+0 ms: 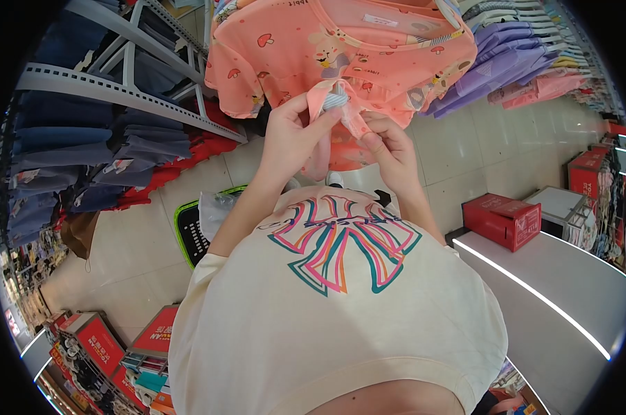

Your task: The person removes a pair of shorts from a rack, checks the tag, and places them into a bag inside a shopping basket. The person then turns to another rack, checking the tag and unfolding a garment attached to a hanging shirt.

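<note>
A coral pink top (292, 52) with a rabbit and mushroom print hangs in front of me, a white label inside its neck. Below its front, my left hand (292, 135) pinches a gathered coral fabric edge (355, 123), thumb on a small blue-and-white striped patch (336, 99). My right hand (394, 146) grips the other side of that edge between thumb and fingers. Whether the edge belongs to the top or to a separate piece hanging with it, I cannot tell. More coral cloth hangs beneath my hands.
Denim clothes (64, 145) hang from a grey metal rack (119, 93) at left. Purple shirts (493, 59) hang at right. A black basket with a green rim (180, 223) stands on the tiled floor. A red box (501, 220) sits on a grey counter (520, 290) at right.
</note>
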Tool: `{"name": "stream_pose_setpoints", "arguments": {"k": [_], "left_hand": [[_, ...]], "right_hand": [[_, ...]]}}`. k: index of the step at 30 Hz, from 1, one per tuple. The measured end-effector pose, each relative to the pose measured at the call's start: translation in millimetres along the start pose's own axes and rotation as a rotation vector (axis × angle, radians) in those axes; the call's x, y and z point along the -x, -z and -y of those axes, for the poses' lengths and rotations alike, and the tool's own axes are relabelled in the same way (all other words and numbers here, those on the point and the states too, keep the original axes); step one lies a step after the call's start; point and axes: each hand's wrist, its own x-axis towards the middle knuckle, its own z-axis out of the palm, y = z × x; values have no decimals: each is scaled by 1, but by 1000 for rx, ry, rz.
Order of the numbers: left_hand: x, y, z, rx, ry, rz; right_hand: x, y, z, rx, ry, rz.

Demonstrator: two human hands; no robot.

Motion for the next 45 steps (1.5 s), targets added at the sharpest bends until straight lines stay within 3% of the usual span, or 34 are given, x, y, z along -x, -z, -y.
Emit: {"name": "stream_pose_setpoints", "arguments": {"k": [20, 35, 45], "left_hand": [[2, 8, -4, 47, -90, -90], [3, 33, -12, 48, -218, -374], [2, 58, -11, 429, -136, -466]], "right_hand": [[-3, 6, 7, -14, -19, 56], [-7, 19, 2, -49, -105, -25], [-17, 22, 0, -147, -140, -99]]}}
